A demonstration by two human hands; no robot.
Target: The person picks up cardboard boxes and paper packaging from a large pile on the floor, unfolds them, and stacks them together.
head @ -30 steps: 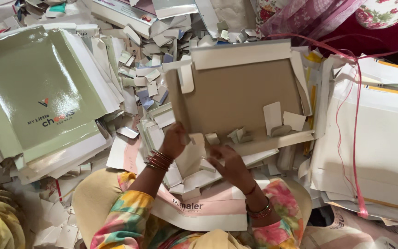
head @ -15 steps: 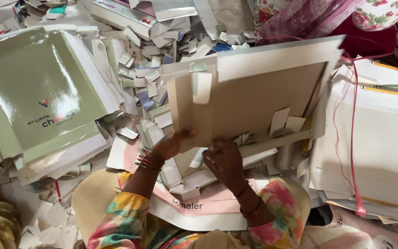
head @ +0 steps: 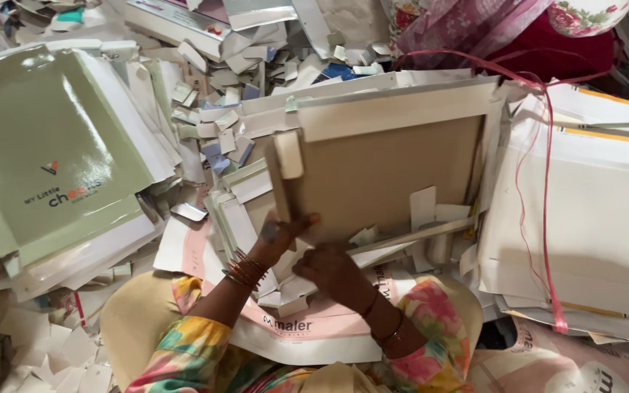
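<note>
A brown cardboard board with white paper folded over its edges stands tilted up in front of me. My left hand grips its lower left corner, thumb across the brown face. My right hand is below the board's bottom edge, fingers curled on the white paper strip there. Loose white paper tabs stick up along the bottom. Both wrists carry bangles, and the sleeves are floral.
A stack of glossy green covers lies at left. White sheets with a red string are piled at right. Paper offcuts litter the far side. A pink and white printed sheet lies on my lap.
The board has been lifted from lying flat to standing tilted towards me. Both hands shifted along its lower edge, the left taking the corner.
</note>
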